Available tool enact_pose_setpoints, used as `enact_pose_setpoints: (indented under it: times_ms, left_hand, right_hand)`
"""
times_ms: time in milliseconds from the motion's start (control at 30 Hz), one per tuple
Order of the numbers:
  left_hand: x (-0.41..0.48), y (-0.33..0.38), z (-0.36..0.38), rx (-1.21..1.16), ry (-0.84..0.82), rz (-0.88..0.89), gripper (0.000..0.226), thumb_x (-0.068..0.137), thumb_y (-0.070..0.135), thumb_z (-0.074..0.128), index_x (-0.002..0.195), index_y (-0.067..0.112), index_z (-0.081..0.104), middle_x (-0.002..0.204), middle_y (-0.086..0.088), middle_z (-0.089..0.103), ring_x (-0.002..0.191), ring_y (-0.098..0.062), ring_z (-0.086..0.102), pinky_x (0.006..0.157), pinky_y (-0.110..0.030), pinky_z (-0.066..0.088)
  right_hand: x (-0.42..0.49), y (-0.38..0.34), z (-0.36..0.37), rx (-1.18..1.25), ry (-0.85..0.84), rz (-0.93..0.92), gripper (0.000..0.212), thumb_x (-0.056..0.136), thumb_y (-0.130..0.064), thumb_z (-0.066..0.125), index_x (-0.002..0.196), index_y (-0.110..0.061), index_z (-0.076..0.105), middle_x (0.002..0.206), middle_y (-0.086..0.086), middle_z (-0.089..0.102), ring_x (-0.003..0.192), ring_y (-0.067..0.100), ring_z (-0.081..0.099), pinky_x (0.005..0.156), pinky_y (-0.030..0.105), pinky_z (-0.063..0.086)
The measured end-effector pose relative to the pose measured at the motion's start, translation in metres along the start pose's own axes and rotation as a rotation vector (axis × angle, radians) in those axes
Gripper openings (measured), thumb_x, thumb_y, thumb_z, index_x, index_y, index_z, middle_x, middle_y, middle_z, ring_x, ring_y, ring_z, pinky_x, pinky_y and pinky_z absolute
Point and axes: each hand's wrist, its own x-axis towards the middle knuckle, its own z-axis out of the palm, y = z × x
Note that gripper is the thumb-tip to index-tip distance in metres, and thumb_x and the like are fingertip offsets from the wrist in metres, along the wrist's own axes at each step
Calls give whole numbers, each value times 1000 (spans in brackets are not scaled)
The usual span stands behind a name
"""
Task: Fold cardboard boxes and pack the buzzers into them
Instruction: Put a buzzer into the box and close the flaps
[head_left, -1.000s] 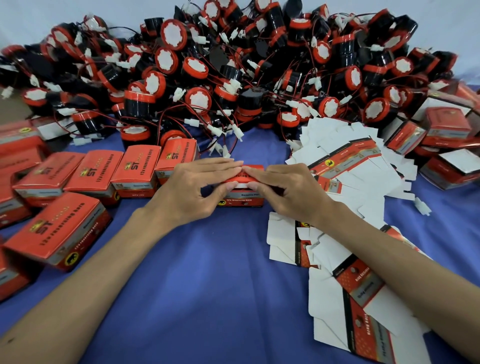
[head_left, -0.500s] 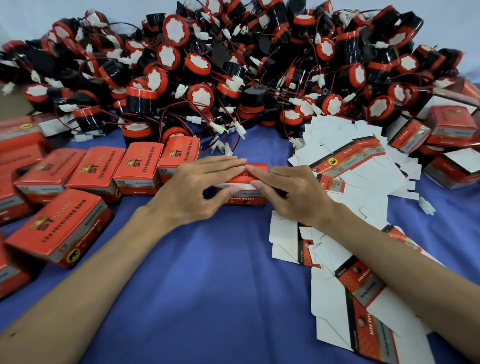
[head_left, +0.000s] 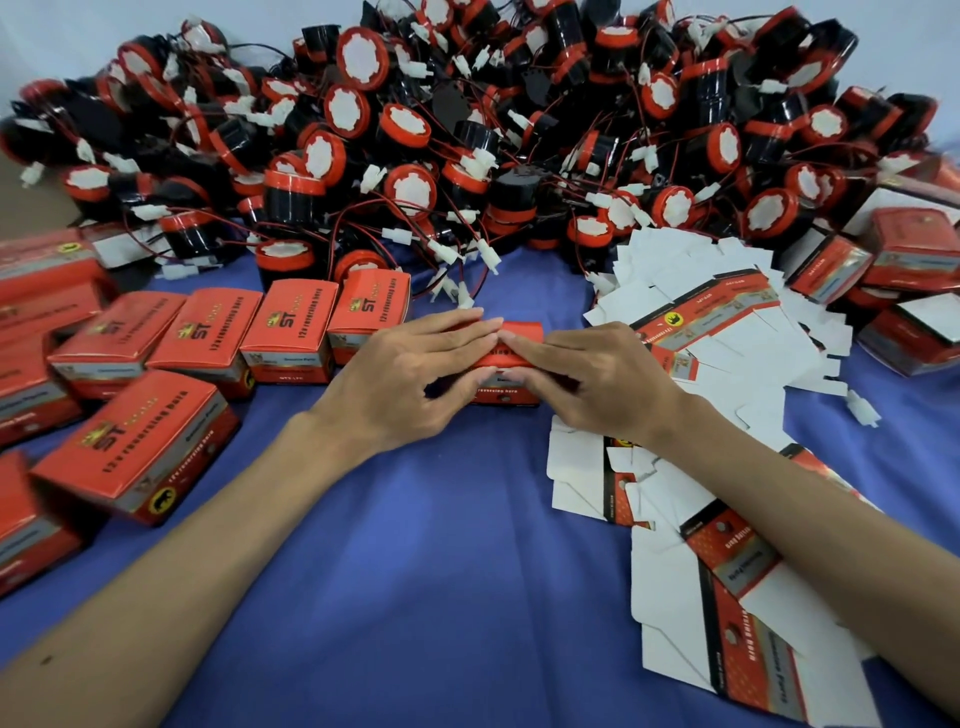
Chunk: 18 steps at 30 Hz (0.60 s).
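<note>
A small red cardboard box stands on the blue cloth at the centre. My left hand holds it from the left, fingers laid over its top and thumb on its front face. My right hand holds it from the right in the same way, fingertips nearly meeting the left ones on the lid. Most of the box is hidden under the hands. A big heap of black-and-red buzzers with red wires and white plugs fills the back.
A row of closed red boxes lies left of the hands, with more nearer the left edge. Flat unfolded box blanks spread on the right and down to the front right. Other boxes sit far right.
Both hands stay on the box; the fingers have pressed a little lower over its top. The camera view has shifted slightly.
</note>
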Motion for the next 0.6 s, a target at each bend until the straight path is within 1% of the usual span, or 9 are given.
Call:
enact_pose_setpoints:
  times_ms: [67,133,233,300,400,433,500,567,600]
  left_hand:
    - [1,0,0,34,0,4,33,91,21,65,114,-2,68,119,-11,67,116,-29,61,93,-44,54]
    - [1,1,0,81,0,14,37,90,26,65,115,-2,68,120,-10,67,114,-28,63,92,-43,54]
    - [5,8,1,205,-36,1,46,90,37,61,115,-2,68,122,-8,67,108,-27,64,87,-38,55]
    - [10,16,2,279,-139,-85,61,89,49,53,119,-3,64,120,-10,66,106,-31,60,84,-40,54]
    - [18,26,2,375,-297,-236,80,86,63,37,132,0,54,119,-13,62,109,-35,52,86,-48,47]
    - [19,28,1,421,-319,-254,80,86,64,33,137,4,51,119,-12,61,108,-35,51,86,-48,46]
    - [19,31,-3,483,-324,-249,75,87,62,31,142,12,46,113,-12,62,102,-35,51,80,-46,45]
    - [19,34,-8,534,-314,-235,68,88,59,35,142,20,47,102,-14,62,96,-35,52,75,-44,43]
    - [19,36,-9,543,-305,-234,63,89,57,38,139,22,51,99,-15,61,95,-35,52,74,-43,42]
  right_hand:
    - [0,-2,-1,-7,-29,20,29,82,-19,74,104,0,73,59,6,67,43,21,56,39,26,45]
    - [-3,-1,-2,8,-69,49,32,79,-17,75,106,0,72,50,4,61,37,19,47,40,22,37]
    - [-5,2,-6,21,-147,67,36,81,-18,73,113,-3,70,43,5,51,34,19,38,39,23,33]
    - [-4,4,-6,78,-201,64,36,83,-16,71,117,-4,67,45,5,54,35,21,42,38,25,37]
    - [-4,7,-8,196,-246,87,36,88,-16,66,122,-5,64,54,9,62,40,25,51,41,32,44]
    - [-5,8,-8,228,-249,93,36,90,-18,64,123,-4,63,54,9,62,41,24,51,42,33,44]
    - [-6,6,-10,262,-244,103,39,91,-23,59,125,-4,61,55,9,59,44,23,51,45,31,42]
    - [-8,6,-9,255,-207,127,41,89,-21,62,124,0,61,60,8,60,48,21,50,50,27,40]
    - [-8,7,-10,256,-189,168,41,87,-18,66,122,2,62,63,9,61,50,19,49,52,25,40]
